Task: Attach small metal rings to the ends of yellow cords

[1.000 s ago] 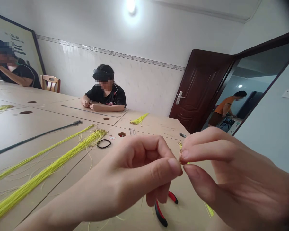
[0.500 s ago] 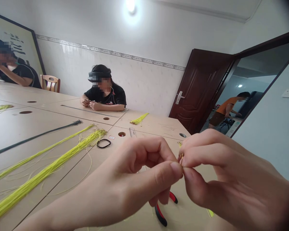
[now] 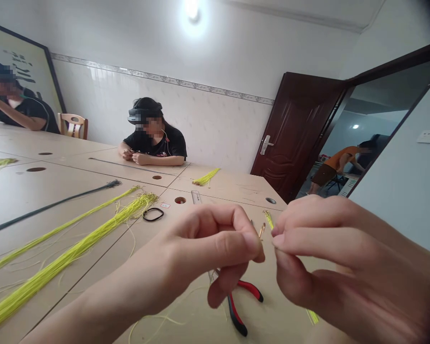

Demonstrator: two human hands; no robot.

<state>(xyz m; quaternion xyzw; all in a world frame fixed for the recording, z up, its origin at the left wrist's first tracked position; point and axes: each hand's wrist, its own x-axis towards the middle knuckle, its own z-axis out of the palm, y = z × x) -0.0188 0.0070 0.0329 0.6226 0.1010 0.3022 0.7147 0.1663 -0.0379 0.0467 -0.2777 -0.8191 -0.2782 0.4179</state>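
Note:
My left hand pinches a small gold-coloured metal clasp between thumb and forefinger; its tip sticks up past the thumb. A short gap away, my right hand is closed in a pinch, and whatever is between its fingertips is too small to make out. Below the left hand lie pliers with red and black handles, their jaws mostly hidden behind the fingers. Thin yellow cord loops over the table under the left wrist. Beyond the right fingertips, yellow cords with gold ends partly show.
A thick bundle of yellow cords, a thinner yellow one and a dark grey bundle lie to the left. A black band, a ruler and a table hole are ahead. A co-worker sits opposite.
My hands have drawn apart from touching fingertips. The gold clasp stays with the left hand and shows more clearly. More of the pliers is visible.

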